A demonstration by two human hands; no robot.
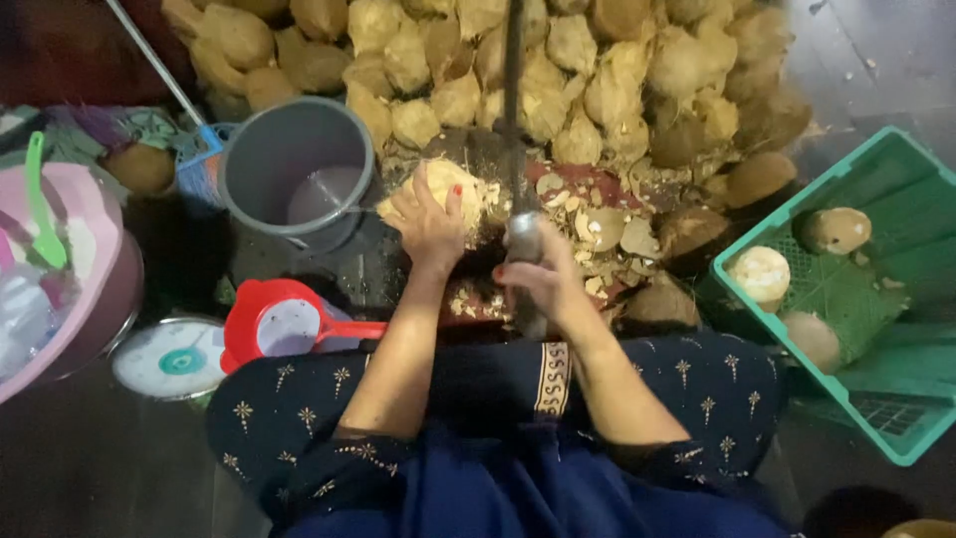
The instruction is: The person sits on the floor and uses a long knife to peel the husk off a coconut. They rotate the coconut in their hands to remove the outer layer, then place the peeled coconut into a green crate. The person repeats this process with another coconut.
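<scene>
My left hand [428, 221] lies on a pale, partly husked coconut [438, 184] that rests on the dark chopping block [468, 149]. A long heavy knife [516, 120] stands upright just right of it, my right hand [538, 274] closed around its metal handle. Shell and husk chips [597, 224] litter the block around both hands. A big heap of husked coconuts [558, 60] fills the far side.
A grey bucket [264, 149] holding liquid stands left of the block. A red strainer [284, 324] and a round scale [169, 359] lie by my left knee, a pink basin [90, 289] at far left. A green crate [886, 329] at right holds three coconuts.
</scene>
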